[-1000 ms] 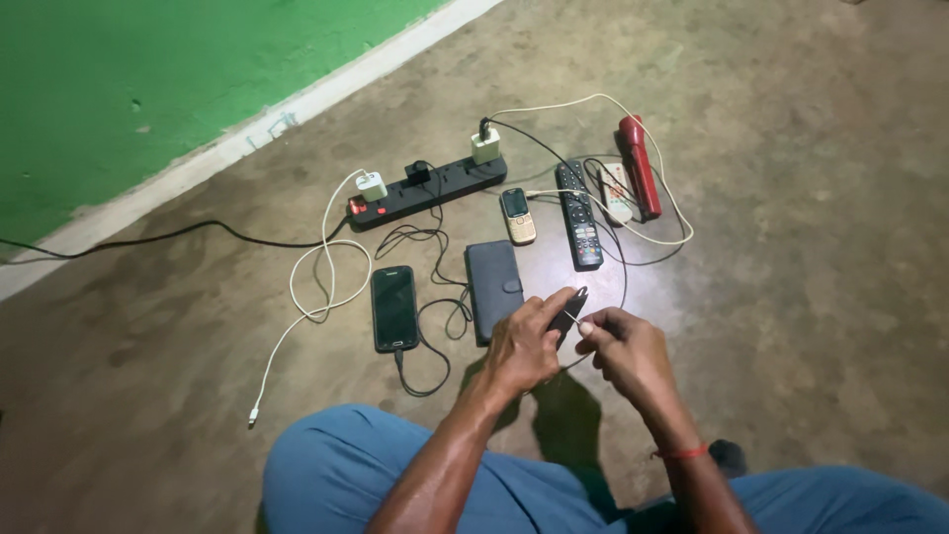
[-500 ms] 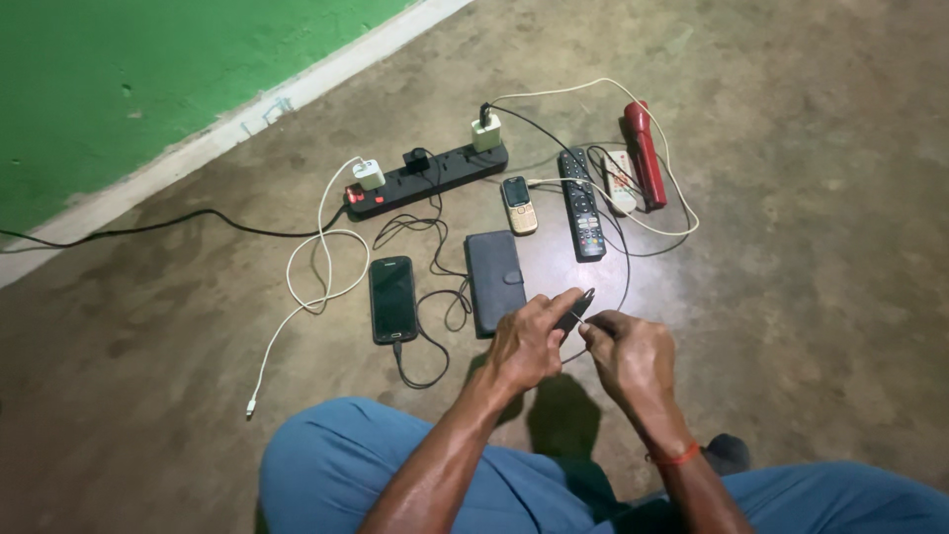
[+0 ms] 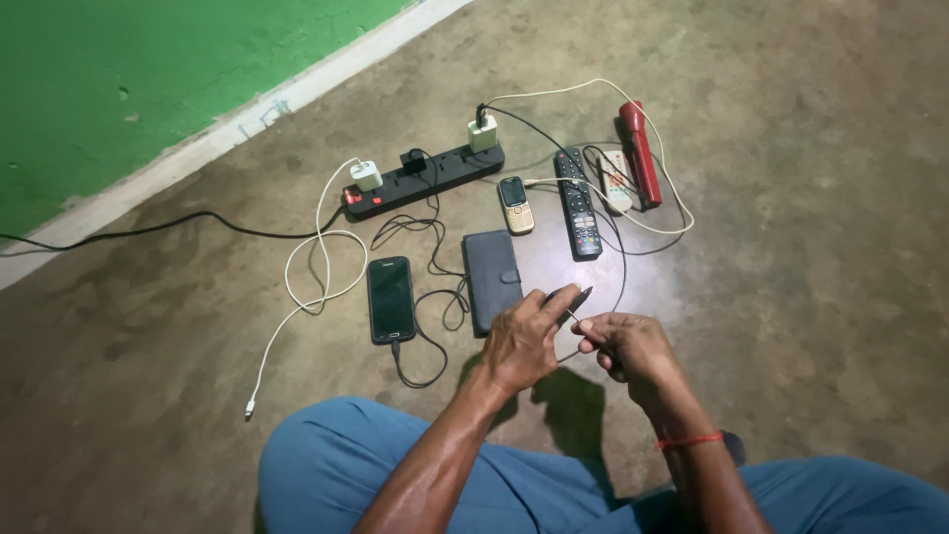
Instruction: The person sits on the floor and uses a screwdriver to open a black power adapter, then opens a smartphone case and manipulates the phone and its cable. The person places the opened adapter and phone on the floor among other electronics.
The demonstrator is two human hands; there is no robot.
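Here both forearms reach forward over the floor; the left hand pinches a dark plug, the right hand closes its grip on the thin cable.

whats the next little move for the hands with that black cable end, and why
Probably carry the black cable end toward the black wallet-case phone just beyond the hands. The left hand pinches the plug in its fingers while the right hand holds the cable behind it. That case lies nearest, and no cable can be seen plugged into it, whereas the black smartphone already has one at its lower end.
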